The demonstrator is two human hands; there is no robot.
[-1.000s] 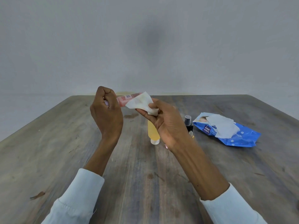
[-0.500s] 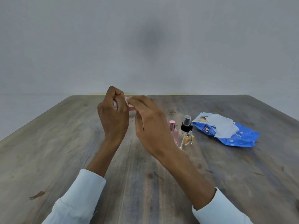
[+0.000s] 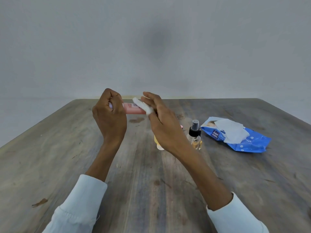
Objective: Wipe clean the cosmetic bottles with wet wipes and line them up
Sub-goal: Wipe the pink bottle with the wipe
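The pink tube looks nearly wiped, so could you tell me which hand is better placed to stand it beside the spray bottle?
Probably left: the left hand already grips the pink tube; the right hand holds the wipe.

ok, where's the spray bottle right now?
In the head view the spray bottle stands upright on the table, right of centre, between the right hand and the blue wet-wipes pack.

Pink bottle (image 3: 133,109), white wipe (image 3: 143,106), blue pack (image 3: 249,142), grey-brown table (image 3: 67,148).
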